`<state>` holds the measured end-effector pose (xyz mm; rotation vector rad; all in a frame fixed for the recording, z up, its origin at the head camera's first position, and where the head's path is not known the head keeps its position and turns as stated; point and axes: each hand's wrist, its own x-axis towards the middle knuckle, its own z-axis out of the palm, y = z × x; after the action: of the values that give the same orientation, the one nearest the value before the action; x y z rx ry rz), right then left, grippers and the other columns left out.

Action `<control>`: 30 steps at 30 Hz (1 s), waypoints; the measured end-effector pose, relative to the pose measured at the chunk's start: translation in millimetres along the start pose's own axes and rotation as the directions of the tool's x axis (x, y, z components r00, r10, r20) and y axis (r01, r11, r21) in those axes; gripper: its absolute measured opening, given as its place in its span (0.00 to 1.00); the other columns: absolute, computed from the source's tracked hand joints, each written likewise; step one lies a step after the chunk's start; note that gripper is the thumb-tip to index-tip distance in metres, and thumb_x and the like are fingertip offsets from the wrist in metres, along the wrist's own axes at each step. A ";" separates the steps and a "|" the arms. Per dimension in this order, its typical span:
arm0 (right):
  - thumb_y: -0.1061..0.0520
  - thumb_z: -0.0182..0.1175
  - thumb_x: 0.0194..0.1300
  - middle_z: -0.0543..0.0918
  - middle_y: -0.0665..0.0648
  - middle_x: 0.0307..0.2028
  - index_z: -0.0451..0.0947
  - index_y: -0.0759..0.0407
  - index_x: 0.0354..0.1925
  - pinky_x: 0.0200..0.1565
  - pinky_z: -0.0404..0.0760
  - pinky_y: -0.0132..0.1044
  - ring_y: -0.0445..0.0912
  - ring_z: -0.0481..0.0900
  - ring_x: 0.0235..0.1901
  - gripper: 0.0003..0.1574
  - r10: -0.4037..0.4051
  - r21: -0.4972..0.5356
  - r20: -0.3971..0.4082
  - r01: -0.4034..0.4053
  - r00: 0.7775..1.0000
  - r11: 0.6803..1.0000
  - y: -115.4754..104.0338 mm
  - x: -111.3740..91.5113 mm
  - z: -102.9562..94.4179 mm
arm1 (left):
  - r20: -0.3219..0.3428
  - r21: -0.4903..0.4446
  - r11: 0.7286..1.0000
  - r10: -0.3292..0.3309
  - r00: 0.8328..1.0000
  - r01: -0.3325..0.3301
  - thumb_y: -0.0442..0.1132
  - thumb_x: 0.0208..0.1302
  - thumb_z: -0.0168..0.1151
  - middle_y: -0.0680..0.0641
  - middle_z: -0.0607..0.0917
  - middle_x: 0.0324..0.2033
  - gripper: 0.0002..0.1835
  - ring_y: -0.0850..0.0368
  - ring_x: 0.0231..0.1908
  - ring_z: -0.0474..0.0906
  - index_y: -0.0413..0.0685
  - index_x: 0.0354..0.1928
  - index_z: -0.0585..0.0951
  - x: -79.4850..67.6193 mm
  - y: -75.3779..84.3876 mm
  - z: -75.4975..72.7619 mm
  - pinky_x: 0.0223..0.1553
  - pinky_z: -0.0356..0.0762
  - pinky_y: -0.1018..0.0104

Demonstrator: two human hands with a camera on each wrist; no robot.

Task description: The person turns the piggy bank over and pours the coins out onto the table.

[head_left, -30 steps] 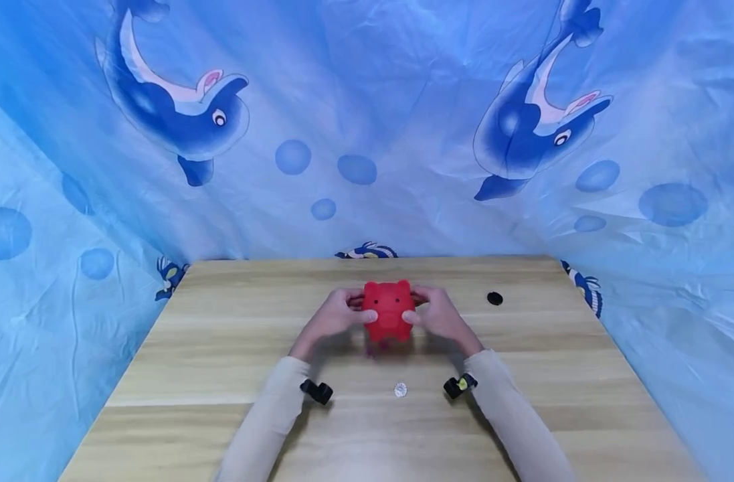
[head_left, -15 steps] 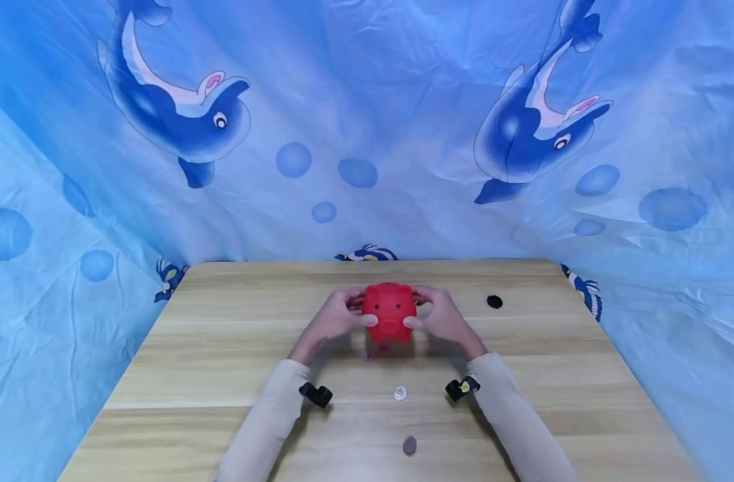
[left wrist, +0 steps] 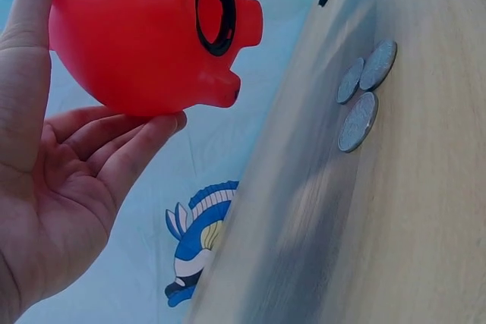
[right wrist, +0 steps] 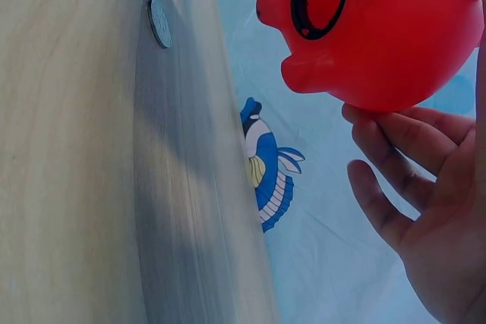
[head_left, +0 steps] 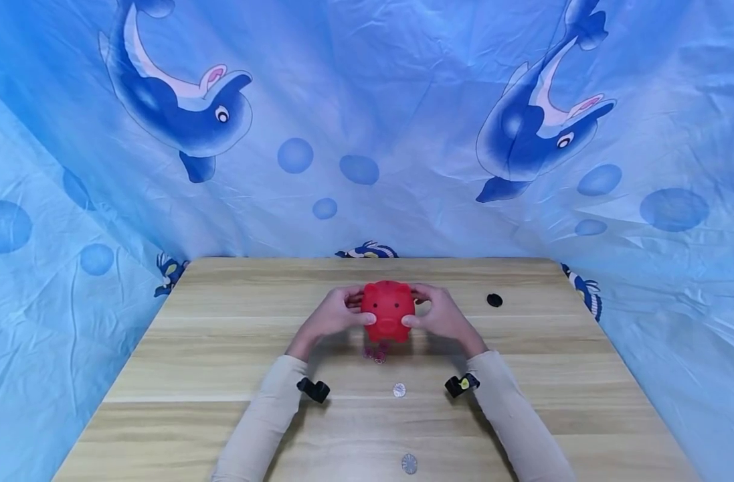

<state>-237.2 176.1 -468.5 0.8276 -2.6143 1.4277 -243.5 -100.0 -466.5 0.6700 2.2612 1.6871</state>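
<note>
Between the left hand (head_left: 335,316) and right hand (head_left: 441,317), both gripping it, is a red piggy bank (head_left: 387,313). Coins (left wrist: 358,122) lie below them.

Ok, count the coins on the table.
5: three coins clustered just below the held-up red piggy bank in the head view, a fourth coin nearer the person, and a fifth coin near the picture's bottom edge. Others may be hidden.

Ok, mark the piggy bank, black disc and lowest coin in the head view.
Piggy bank (head_left: 387,312), head view: middle of its face.
Black disc (head_left: 494,300), head view: middle of its top.
Lowest coin (head_left: 409,464), head view: its upward face.
</note>
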 end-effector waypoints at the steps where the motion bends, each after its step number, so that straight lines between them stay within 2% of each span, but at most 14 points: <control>1: 0.48 0.75 0.57 0.86 0.60 0.52 0.76 0.63 0.64 0.46 0.86 0.56 0.54 0.81 0.48 0.41 0.001 0.006 0.004 -0.001 1.000 1.000 0.0 0.1 -0.3 | 0.002 0.002 1.000 0.000 1.000 0.000 0.40 0.61 0.74 0.38 0.84 0.57 0.36 0.44 0.56 0.83 0.35 0.69 0.73 -0.1 -0.3 -0.3 0.57 0.83 0.54; 8: 0.44 0.79 0.52 0.83 0.56 0.58 0.73 0.56 0.69 0.46 0.85 0.57 0.54 0.78 0.52 0.50 0.009 -0.019 0.040 -0.008 0.999 1.000 -1.2 -0.6 -2.8 | 0.014 0.030 0.999 0.017 1.000 -0.017 0.45 0.54 0.80 0.44 0.80 0.63 0.44 0.45 0.61 0.79 0.44 0.72 0.71 -3.4 0.8 -3.6 0.59 0.81 0.53; 16: 0.38 0.81 0.43 0.78 0.52 0.63 0.68 0.49 0.73 0.47 0.85 0.61 0.56 0.76 0.55 0.61 -0.018 -0.096 0.045 0.022 0.999 0.995 -13.5 -3.0 -7.8 | 0.031 0.149 0.978 0.143 0.989 -0.146 0.52 0.47 0.84 0.53 0.77 0.66 0.51 0.50 0.63 0.77 0.59 0.74 0.70 -6.3 9.0 -6.5 0.62 0.79 0.47; 19: 0.37 0.82 0.40 0.77 0.51 0.63 0.67 0.47 0.73 0.46 0.86 0.60 0.56 0.76 0.56 0.64 -0.028 -0.128 0.035 0.032 0.999 0.991 -17.9 -3.7 -10.2 | 0.032 0.177 0.964 0.194 0.980 -0.197 0.52 0.45 0.85 0.55 0.76 0.67 0.52 0.51 0.64 0.77 0.62 0.74 0.69 -7.3 14.4 -7.8 0.62 0.78 0.48; 22: 0.38 0.83 0.38 0.77 0.52 0.63 0.66 0.47 0.73 0.45 0.86 0.60 0.58 0.76 0.56 0.65 -0.043 -0.139 0.022 0.046 0.999 0.989 -21.9 -4.1 -12.3 | 0.029 0.202 0.955 0.214 0.976 -0.215 0.52 0.44 0.86 0.55 0.75 0.68 0.53 0.51 0.64 0.76 0.63 0.75 0.68 -8.3 19.5 -8.4 0.63 0.78 0.49; 26: 0.39 0.84 0.38 0.77 0.52 0.63 0.66 0.48 0.73 0.46 0.87 0.53 0.55 0.77 0.56 0.66 -0.056 -0.154 0.019 0.059 0.998 0.986 -25.8 -4.4 -14.0 | 0.026 0.206 0.958 0.201 0.979 -0.202 0.49 0.45 0.86 0.53 0.75 0.68 0.53 0.49 0.65 0.76 0.61 0.75 0.68 -11.1 25.9 -7.9 0.63 0.76 0.44; 28: 0.40 0.84 0.39 0.77 0.51 0.63 0.66 0.47 0.73 0.46 0.87 0.48 0.53 0.77 0.56 0.65 -0.064 -0.164 0.018 0.066 0.998 0.984 -28.4 -5.5 -14.6 | 0.018 0.224 0.953 0.204 0.979 -0.203 0.48 0.45 0.86 0.54 0.75 0.68 0.53 0.50 0.65 0.76 0.61 0.75 0.68 -13.9 29.4 -7.0 0.63 0.77 0.45; 30: 0.40 0.84 0.39 0.76 0.50 0.63 0.66 0.45 0.73 0.45 0.86 0.45 0.51 0.76 0.56 0.65 -0.078 -0.166 0.006 0.078 0.997 0.983 -32.6 -7.8 -15.3 | 0.016 0.265 0.931 0.255 0.967 -0.250 0.48 0.45 0.86 0.54 0.75 0.69 0.54 0.50 0.65 0.76 0.62 0.76 0.67 -17.0 33.1 -5.8 0.61 0.79 0.48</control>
<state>-218.2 177.5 -437.0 0.8969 -2.6239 1.1716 -224.3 -105.8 -434.7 1.0494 2.5325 1.5074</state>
